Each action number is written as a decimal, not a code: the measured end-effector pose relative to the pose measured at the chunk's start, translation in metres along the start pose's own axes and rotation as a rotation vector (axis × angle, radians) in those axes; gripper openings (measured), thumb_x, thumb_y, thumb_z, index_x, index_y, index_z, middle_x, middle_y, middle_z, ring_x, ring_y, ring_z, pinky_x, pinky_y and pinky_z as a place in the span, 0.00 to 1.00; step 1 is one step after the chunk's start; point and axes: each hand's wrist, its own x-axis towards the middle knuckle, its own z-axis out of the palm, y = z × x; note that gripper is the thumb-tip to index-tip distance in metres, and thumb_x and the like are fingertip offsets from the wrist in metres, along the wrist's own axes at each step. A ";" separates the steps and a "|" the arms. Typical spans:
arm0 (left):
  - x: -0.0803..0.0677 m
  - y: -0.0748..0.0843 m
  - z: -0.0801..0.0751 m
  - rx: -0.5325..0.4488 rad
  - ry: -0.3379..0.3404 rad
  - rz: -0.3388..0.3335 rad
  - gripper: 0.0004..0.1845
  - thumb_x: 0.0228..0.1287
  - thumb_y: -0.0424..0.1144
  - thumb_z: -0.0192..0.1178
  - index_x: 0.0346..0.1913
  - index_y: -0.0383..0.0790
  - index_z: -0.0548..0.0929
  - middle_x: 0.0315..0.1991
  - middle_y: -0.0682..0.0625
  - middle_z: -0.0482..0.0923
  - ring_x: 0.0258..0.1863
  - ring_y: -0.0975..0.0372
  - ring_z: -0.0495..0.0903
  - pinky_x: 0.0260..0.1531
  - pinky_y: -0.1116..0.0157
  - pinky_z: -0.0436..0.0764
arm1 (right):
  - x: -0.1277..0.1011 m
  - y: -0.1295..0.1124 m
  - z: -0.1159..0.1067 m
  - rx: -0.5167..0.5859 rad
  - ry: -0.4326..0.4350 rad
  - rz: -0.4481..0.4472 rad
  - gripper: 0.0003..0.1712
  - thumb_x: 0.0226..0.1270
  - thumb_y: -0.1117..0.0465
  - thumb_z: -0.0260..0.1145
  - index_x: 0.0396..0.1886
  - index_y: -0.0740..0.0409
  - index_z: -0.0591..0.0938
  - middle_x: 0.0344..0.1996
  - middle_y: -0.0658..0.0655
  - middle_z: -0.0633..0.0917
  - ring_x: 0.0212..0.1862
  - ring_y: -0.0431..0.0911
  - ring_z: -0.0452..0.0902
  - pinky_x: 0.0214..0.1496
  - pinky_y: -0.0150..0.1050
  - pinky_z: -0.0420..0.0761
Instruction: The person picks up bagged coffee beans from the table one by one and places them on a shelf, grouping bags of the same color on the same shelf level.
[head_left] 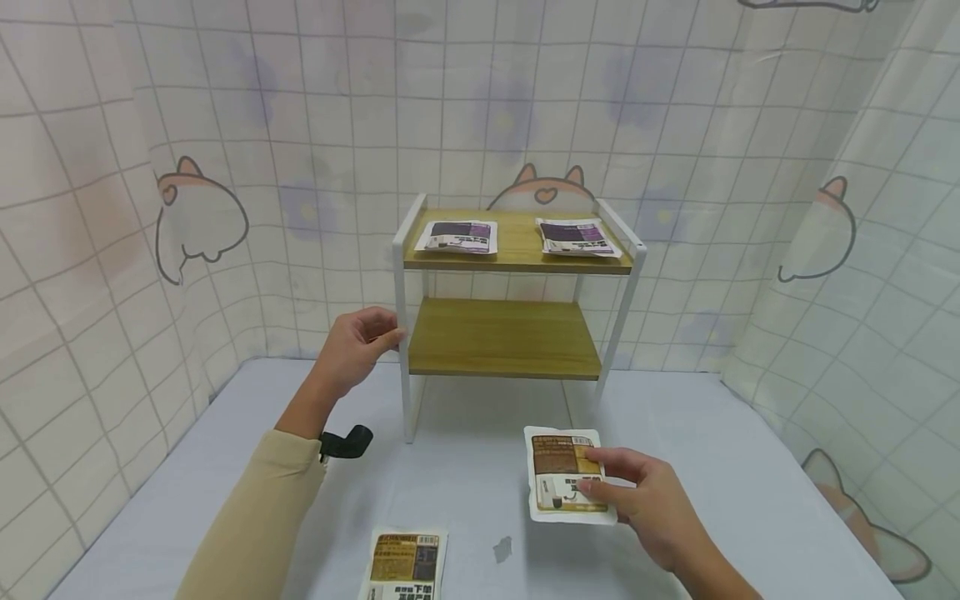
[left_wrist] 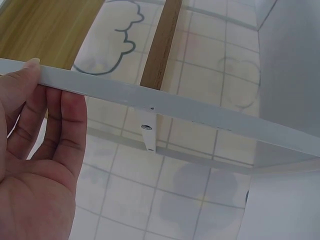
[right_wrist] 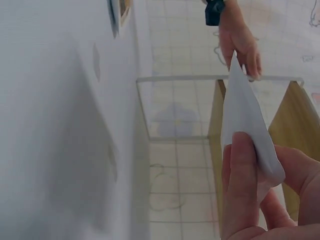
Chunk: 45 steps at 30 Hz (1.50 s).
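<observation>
A two-tier rack (head_left: 502, 337) with wooden boards and a white frame stands at the back of the table. My left hand (head_left: 354, 348) pinches its left front post (left_wrist: 200, 112) between thumb and fingers, level with the lower board. In my right hand (head_left: 654, 500) is a flat brown-and-white pouch (head_left: 553, 471), pinched at its right edge and held over the table in front of the rack. The right wrist view shows this pouch (right_wrist: 244, 112) edge-on, its pale side bulging slightly.
Two purple-and-white packets lie on the top board, one at left (head_left: 459, 237) and one at right (head_left: 576, 237). Another brown pouch (head_left: 405, 568) lies at the table's near edge, with a small grey patch (head_left: 503, 549) to its right. A grid-patterned cloth (head_left: 337, 108) surrounds the table.
</observation>
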 end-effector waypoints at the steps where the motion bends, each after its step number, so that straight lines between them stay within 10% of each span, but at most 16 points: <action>1: 0.000 0.000 0.000 0.001 0.000 0.000 0.12 0.73 0.41 0.64 0.52 0.37 0.84 0.48 0.44 0.85 0.46 0.54 0.86 0.57 0.55 0.84 | 0.001 -0.001 0.000 0.005 -0.001 -0.005 0.31 0.55 0.65 0.80 0.61 0.61 0.83 0.54 0.63 0.83 0.42 0.49 0.86 0.42 0.42 0.90; 45: -0.002 0.003 0.001 0.015 0.006 -0.009 0.12 0.73 0.43 0.64 0.51 0.39 0.84 0.49 0.43 0.85 0.48 0.53 0.85 0.59 0.50 0.83 | 0.036 -0.047 -0.002 -0.019 -0.021 -0.146 0.32 0.65 0.61 0.74 0.69 0.59 0.78 0.65 0.65 0.77 0.48 0.47 0.84 0.47 0.38 0.88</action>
